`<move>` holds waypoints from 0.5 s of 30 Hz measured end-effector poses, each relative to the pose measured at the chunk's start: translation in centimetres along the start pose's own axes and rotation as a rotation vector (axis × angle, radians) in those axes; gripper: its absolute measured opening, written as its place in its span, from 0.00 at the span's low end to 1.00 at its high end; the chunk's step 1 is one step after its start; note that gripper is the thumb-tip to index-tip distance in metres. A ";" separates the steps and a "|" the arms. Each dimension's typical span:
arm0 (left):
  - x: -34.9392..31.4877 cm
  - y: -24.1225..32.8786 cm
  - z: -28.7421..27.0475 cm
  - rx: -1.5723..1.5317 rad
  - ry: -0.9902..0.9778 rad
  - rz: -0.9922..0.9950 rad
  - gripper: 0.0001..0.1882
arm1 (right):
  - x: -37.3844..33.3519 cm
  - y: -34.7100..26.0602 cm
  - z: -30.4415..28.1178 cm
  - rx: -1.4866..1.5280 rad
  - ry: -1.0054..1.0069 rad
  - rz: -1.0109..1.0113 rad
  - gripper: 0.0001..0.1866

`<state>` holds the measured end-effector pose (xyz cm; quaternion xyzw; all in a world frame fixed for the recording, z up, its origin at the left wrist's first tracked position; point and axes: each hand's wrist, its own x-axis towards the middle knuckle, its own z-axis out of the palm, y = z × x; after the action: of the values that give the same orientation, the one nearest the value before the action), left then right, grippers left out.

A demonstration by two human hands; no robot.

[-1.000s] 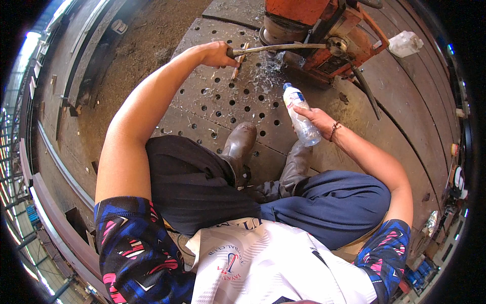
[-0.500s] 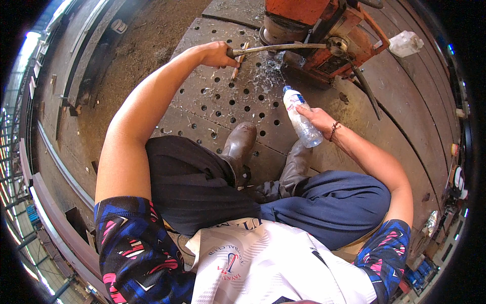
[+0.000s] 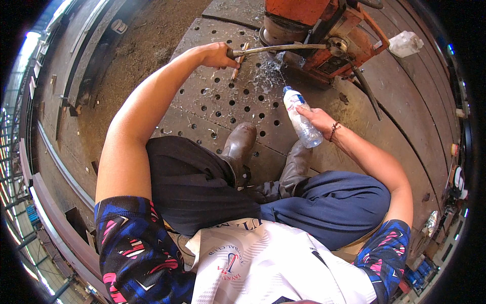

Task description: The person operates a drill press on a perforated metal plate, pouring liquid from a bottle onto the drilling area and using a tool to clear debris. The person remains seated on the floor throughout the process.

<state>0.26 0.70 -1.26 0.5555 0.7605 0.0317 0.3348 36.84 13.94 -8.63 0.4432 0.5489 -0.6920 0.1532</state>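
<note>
My left hand (image 3: 216, 54) is closed around the end of a long metal lever (image 3: 283, 47). The lever runs right to a hub on an orange drilling machine (image 3: 288, 12). A slim wooden-looking stick (image 3: 235, 73) lies just beyond the fingers on the perforated steel plate (image 3: 202, 121). In my right hand (image 3: 318, 119) is a clear plastic bottle (image 3: 307, 133) with a blue cap, tilted with its top toward the machine. A thin stream of liquid (image 3: 283, 78) leaves the cap and reaches the pale metal shavings (image 3: 271, 66) at the machine's base. The drill tip is hidden.
My boots (image 3: 240, 138) rest on the plate, between my hands and me. A dark hose (image 3: 365, 91) hangs from the machine's right side. A whitish plastic container (image 3: 405, 44) stands at the far right. Long steel beams (image 3: 83, 66) lie at the left beside brown dirt.
</note>
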 end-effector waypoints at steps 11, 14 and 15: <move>0.3 0.0 0.1 0.005 -0.006 -0.013 0.27 | -0.3 -0.3 0.1 -0.009 0.010 -0.012 0.26; 0.1 0.0 0.2 -0.015 -0.003 -0.012 0.27 | -0.6 -0.7 0.3 0.062 0.000 0.005 0.25; 0.1 0.0 0.2 -0.013 -0.006 -0.013 0.27 | -0.6 -0.8 0.2 0.107 -0.025 0.018 0.25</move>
<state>0.33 0.73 -1.44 0.5484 0.7629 0.0325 0.3409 36.52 13.83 -7.63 0.4472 0.5051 -0.7243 0.1423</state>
